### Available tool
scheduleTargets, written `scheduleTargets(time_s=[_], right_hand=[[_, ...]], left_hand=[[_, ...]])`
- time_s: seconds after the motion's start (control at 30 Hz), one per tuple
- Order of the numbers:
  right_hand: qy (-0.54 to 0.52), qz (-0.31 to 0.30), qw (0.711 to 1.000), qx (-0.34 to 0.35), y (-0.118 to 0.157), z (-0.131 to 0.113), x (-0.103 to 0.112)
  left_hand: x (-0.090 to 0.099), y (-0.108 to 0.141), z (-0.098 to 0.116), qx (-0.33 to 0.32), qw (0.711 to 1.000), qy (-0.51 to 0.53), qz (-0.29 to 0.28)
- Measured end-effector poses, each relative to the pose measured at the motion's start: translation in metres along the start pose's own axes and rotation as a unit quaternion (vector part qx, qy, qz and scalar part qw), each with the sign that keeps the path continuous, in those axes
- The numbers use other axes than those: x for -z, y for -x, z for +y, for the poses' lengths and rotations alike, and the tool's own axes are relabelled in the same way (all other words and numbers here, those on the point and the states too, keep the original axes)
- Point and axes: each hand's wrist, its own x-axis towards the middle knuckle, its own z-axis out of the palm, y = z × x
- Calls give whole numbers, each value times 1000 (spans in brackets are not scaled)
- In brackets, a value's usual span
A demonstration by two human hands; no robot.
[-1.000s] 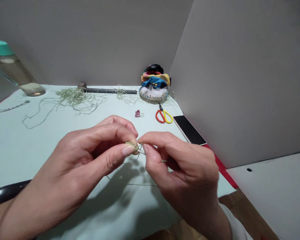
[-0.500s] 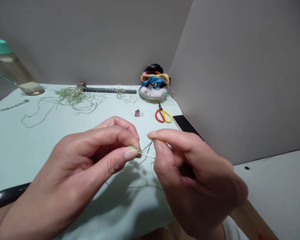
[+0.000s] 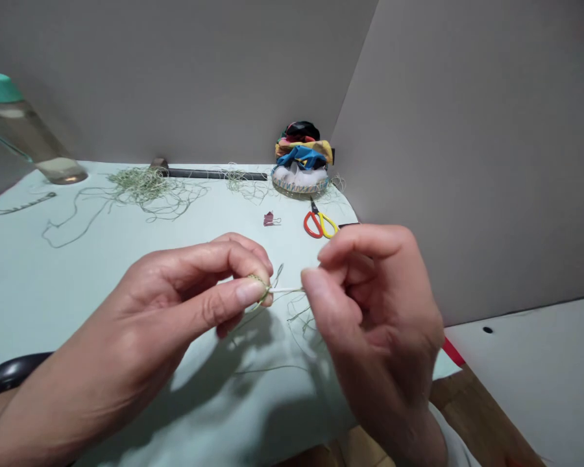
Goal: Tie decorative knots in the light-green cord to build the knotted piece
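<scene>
Pale green tabletop (image 3: 39, 279) — tangled green thread (image 3: 146, 188)

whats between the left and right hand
In the head view, a thin white stick runs from the green knotted piece pinched in the left hand to the right hand, with loose green thread just below it.

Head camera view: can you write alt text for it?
Over a pale green table, the left hand pinches a small knotted piece of green thread with a thin white needle; the right hand is at the needle's far end. Tangled thread and red-and-yellow scissors lie beyond.
</scene>
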Motion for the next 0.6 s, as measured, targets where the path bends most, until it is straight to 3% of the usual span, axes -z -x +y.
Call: scheduleTargets(time_s=[0.13,0.3,0.43,0.6], right_hand=[[-2,-80,995,62,7,0,5],[137,-24,981,134,12,10,-11],[133,-17,985,106,16,14,-17],[77,-71,989,103,15,9,-10]], left_hand=[[-3,-1,-2,-5,999,29,13],[-4,-1,-4,-27,998,30,47],[-4,1,-7,-41,997,36,53],[-7,0,-5,-30,997,41,66]])
